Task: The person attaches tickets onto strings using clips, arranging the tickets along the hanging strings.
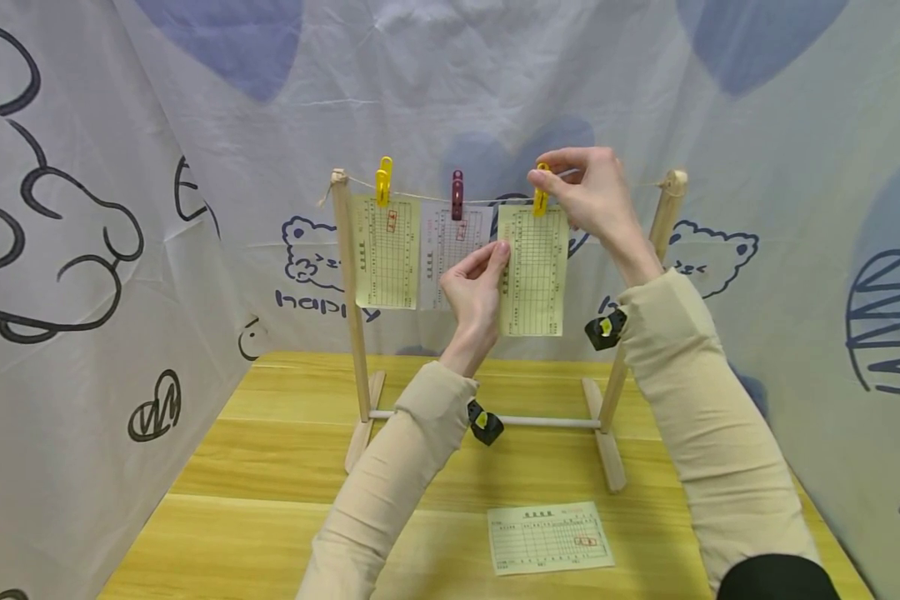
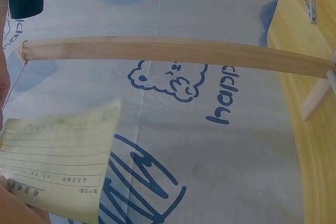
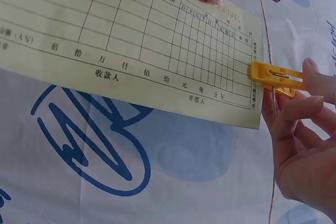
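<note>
A pale yellow receipt slip (image 1: 531,275) hangs upright at the string (image 1: 495,201), with a yellow clothespin (image 3: 278,77) over its top edge. My right hand (image 1: 596,187) pinches that clothespin by its handles between thumb and fingers. At the slip's left edge my left hand (image 1: 476,292) pinches the paper between thumb and finger. To the left, another yellow slip (image 1: 385,258) hangs from a yellow clothespin (image 1: 383,182). Between them a white slip (image 1: 442,250) hangs from a dark red clothespin (image 1: 457,196), partly hidden by my left hand.
The string runs between two wooden posts (image 1: 352,317) joined low by a white rod (image 1: 547,422). A further receipt slip (image 1: 551,540) lies on the wooden table (image 1: 217,500) in front. In the left wrist view, a clothespin (image 2: 312,10) lies on the table. Patterned cloth stands behind.
</note>
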`<state>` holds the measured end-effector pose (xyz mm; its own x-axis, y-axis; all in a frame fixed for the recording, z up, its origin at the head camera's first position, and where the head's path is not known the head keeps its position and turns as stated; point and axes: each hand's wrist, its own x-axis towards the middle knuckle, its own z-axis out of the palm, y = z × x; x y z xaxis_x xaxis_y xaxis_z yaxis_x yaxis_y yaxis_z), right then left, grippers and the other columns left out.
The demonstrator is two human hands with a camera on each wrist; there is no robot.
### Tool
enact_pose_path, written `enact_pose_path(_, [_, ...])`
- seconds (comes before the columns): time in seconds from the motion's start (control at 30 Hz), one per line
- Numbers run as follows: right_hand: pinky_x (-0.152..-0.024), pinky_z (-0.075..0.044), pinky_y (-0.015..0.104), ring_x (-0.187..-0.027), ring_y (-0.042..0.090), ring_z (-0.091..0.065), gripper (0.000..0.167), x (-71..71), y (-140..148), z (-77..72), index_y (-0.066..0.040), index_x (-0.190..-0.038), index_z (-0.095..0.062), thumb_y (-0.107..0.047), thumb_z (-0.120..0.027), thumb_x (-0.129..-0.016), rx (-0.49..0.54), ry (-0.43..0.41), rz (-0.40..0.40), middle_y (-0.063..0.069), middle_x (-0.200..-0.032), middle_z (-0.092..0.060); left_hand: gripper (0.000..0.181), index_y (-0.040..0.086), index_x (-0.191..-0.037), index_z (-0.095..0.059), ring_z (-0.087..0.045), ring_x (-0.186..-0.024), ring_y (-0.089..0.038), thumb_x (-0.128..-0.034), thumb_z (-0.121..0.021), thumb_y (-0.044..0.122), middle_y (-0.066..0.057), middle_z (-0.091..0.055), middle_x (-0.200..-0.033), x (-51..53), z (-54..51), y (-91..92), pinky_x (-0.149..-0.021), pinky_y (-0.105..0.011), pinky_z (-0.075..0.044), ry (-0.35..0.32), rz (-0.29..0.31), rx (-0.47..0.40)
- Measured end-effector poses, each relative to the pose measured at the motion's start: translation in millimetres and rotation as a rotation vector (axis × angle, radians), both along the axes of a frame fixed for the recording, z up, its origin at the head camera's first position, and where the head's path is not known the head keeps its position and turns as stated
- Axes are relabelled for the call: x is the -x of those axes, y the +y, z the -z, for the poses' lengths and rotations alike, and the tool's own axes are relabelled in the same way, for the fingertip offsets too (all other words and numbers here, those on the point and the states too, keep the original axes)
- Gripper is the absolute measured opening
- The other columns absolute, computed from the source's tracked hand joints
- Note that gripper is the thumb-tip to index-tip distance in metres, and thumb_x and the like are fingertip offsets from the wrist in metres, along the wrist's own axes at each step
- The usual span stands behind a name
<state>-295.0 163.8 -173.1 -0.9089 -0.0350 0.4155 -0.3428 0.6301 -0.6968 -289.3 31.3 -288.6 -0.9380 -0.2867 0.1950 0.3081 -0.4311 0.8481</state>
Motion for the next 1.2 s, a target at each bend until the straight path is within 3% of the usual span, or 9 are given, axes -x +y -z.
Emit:
enact_pose_path(0.2, [-0.047,-0.045,0.023,-0.106,0.023,-0.066,0.048,-0.8,0.3,1.3,-0.011,-0.138,-0.061,-0.037,-0.065,-0.098,0.039,0.002,-0.029,0.015,-0.129,-0.065,0.024,0.000,-0.108,-0.075,-0.073,-0.082,-0.006,-0.0866,-0.079,0.011,-0.017,-0.077,-0.105,-0.6,1.4,-1.0,-0.085,-0.023,-0.060,-0.010,-0.003,-0.010])
enact_pose_path(0.43, [-0.041,-0.040,0.021,-0.072,0.009,-0.059,0.049,-0.8,1.5,2.2,-0.010,-0.140,-0.059,-0.033,-0.067,-0.097,0.078,-0.004,-0.066,0.013,-0.126,-0.063,0.020,0.000,-0.107,-0.076,-0.071,-0.076,-0.002,-0.0877,-0.077,0.007,-0.018,-0.078,-0.102,-0.7,6.3,-2.8,-0.075,-0.020,-0.060,0.004,-0.028,0.022])
enact_pose_path(0.73, [-0.041,-0.039,0.022,-0.079,0.010,-0.061,0.049,-2.3,1.1,3.4,-0.009,-0.139,-0.060,-0.032,-0.068,-0.096,0.106,0.006,-0.077,0.014,-0.127,-0.062,0.020,0.001,-0.108,-0.076,-0.070,-0.081,-0.002,-0.0887,-0.076,0.006,-0.016,-0.077,-0.105,-2.9,4.6,-3.8,-0.080,-0.021,-0.060,0.000,-0.037,0.054])
enact_pose_path(0.87, [-0.041,-0.038,0.022,-0.071,0.008,-0.059,0.049,-1.4,2.1,4.4,-0.009,-0.138,-0.061,-0.032,-0.069,-0.096,0.113,0.015,-0.081,0.013,-0.126,-0.062,0.019,0.001,-0.107,-0.076,-0.070,-0.082,-0.003,-0.0889,-0.075,0.006,-0.017,-0.077,-0.106,-3.2,3.6,-3.2,-0.081,-0.021,-0.060,0.009,-0.046,0.064])
enact_pose_path(1.03, [-0.040,-0.037,0.022,-0.049,0.006,-0.047,0.043,-1.0,2.1,6.9,-0.008,-0.135,-0.063,-0.028,-0.068,-0.097,0.121,0.052,-0.099,0.015,-0.125,-0.063,0.019,0.001,-0.107,-0.076,-0.070,-0.085,-0.004,-0.0891,-0.075,0.005,-0.017,-0.077,-0.107,-3.5,3.3,-3.0,-0.085,-0.022,-0.060,0.019,-0.054,0.073])
enact_pose_path(1.2, [-0.039,-0.036,0.021,-0.042,0.007,-0.042,0.037,-1.2,1.6,9.1,-0.007,-0.130,-0.067,-0.023,-0.068,-0.097,0.127,0.119,-0.120,0.014,-0.117,-0.066,0.019,0.002,-0.108,-0.076,-0.072,-0.088,-0.007,-0.0896,-0.075,0.006,-0.017,-0.077,-0.108,-3.5,3.4,-3.0,-0.088,-0.023,-0.060,0.037,-0.060,0.095])
